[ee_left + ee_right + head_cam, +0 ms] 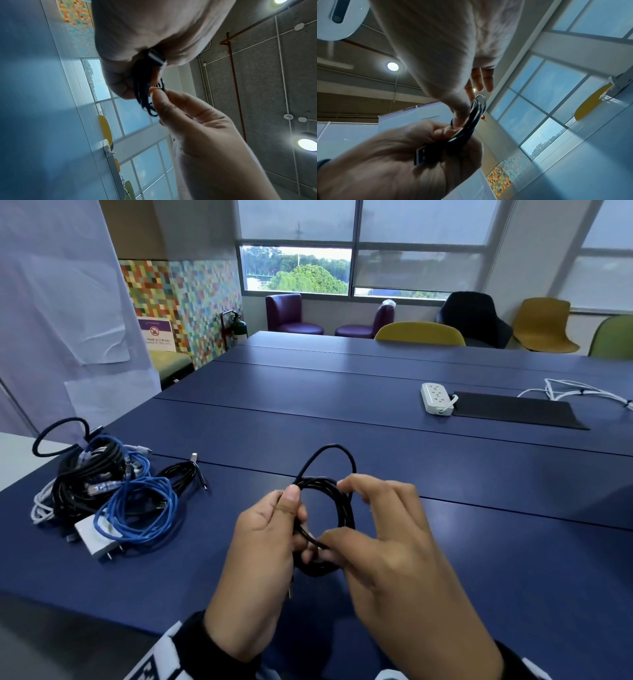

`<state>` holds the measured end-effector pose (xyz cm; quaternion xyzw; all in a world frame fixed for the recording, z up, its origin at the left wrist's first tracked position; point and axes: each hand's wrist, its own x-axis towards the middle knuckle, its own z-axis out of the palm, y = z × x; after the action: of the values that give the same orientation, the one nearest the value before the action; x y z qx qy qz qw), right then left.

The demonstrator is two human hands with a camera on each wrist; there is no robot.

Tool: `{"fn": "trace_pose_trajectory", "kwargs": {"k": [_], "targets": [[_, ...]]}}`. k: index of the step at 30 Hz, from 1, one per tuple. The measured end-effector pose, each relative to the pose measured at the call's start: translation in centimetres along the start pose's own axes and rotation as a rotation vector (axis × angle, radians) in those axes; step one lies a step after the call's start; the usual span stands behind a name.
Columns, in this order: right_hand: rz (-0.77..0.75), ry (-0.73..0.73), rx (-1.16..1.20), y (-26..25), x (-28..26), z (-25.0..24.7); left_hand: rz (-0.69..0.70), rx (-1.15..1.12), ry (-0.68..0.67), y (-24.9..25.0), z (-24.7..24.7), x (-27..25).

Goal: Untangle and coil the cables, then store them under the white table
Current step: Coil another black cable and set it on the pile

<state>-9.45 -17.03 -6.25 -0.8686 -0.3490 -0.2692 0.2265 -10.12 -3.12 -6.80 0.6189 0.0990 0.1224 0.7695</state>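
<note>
A black braided cable (pixel 346 508) is held as a small coil above the blue table (pixel 376 446), with one loop standing up over it. My left hand (pixel 295 522) grips the coil's left side, thumb on top. My right hand (pixel 334 537) pinches a single strand at the coil's lower middle. In the left wrist view the cable's USB plug (pixel 156 57) sticks out of my left palm, and the right hand's fingertips (pixel 158 93) pinch a strand. The right wrist view shows the same plug (pixel 421 154) and coil (pixel 471 125). A tangled pile of black, blue and white cables (pixel 102 484) lies at the left.
A white charger (pixel 94 537) lies at the pile's front, and a small black cable (pixel 185 474) to its right. A corner of a white table (pixel 17 453) shows at far left. A power strip (pixel 436 398), black mat (pixel 513 409) and white cords (pixel 575 392) lie far right. Chairs stand beyond.
</note>
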Motion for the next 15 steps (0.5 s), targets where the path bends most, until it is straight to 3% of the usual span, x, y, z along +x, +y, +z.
{"fn": "trace_pose_trajectory", "kwargs": {"k": [11, 15], "targets": [[-0.149, 0.298, 0.295, 1.0, -0.7, -1.0, -0.013, -0.132, 0.065, 1.0, -1.2, 0.9], [-0.104, 0.281, 0.432, 2.5, -0.8, -0.9, -0.106, -0.256, 0.046, 1.4, -2.4, 1.5]]}}
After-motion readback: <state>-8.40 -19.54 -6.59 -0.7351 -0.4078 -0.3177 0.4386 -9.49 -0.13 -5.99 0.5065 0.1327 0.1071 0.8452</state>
